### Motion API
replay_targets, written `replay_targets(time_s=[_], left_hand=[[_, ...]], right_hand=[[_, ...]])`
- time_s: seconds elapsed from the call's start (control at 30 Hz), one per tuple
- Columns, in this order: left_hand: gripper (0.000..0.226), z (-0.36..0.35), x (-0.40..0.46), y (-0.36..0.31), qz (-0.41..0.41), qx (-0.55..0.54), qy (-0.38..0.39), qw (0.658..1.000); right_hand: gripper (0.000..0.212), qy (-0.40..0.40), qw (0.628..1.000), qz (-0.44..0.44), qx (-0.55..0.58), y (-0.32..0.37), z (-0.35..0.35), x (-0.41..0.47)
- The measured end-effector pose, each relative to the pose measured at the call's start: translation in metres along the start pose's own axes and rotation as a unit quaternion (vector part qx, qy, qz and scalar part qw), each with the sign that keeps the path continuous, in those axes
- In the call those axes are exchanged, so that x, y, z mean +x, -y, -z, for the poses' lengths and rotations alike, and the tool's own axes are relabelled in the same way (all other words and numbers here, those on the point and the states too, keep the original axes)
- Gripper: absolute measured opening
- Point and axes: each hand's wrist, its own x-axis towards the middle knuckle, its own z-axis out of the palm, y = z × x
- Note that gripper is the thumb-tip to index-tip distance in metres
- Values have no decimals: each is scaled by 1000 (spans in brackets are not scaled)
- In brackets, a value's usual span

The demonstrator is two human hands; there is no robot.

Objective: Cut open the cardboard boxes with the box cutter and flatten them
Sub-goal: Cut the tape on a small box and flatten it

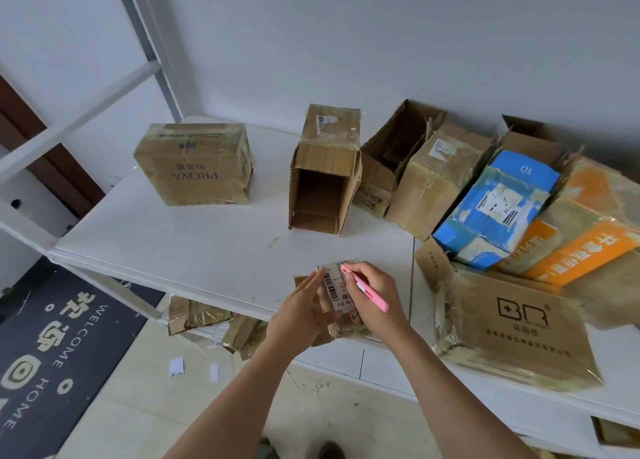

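Observation:
A small taped cardboard box with a barcode label sits at the front edge of the white table. My left hand holds its left side with the fingers stretched up along it. My right hand grips a pink box cutter, whose tip rests at the box's top edge. Farther back stand a sealed box marked PROYA and an open brown box lying on its side.
Several opened boxes lean in a pile at the right, among them a blue box and an orange box. A large flat box lies at the front right. Flattened cardboard and paper scraps lie on the floor by a dark doormat.

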Motion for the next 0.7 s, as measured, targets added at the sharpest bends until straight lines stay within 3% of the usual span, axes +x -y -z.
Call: replay_targets(time_s=[0.7], left_hand=[[84, 4, -3, -7, -4, -9, 12, 1000]], right_hand=[[17, 71, 997, -40, 6, -1, 22, -24]])
